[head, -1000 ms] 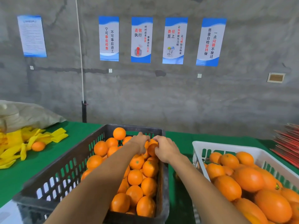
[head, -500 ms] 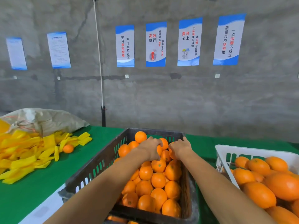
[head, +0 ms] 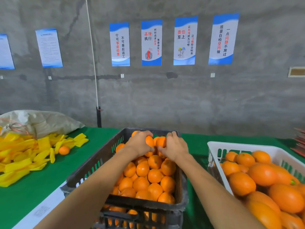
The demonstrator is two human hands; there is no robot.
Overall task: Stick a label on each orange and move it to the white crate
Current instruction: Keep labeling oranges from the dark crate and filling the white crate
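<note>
both bare hands reach into the far end of the dark slatted plastic crate (head: 92,169) heaped with round oranges: the left hand (head: 140,144) has its fingers curled round one orange (head: 149,140), and the right hand (head: 175,147) grips a second orange (head: 161,141) just beside it, the two fruits almost touching. to the right on the green tablecloth (head: 41,192) stands the white plastic crate (head: 247,146), well filled with larger oranges, and a heap of yellow foam sleeves (head: 21,156) with one stray orange (head: 64,150) lies to the left.
</note>
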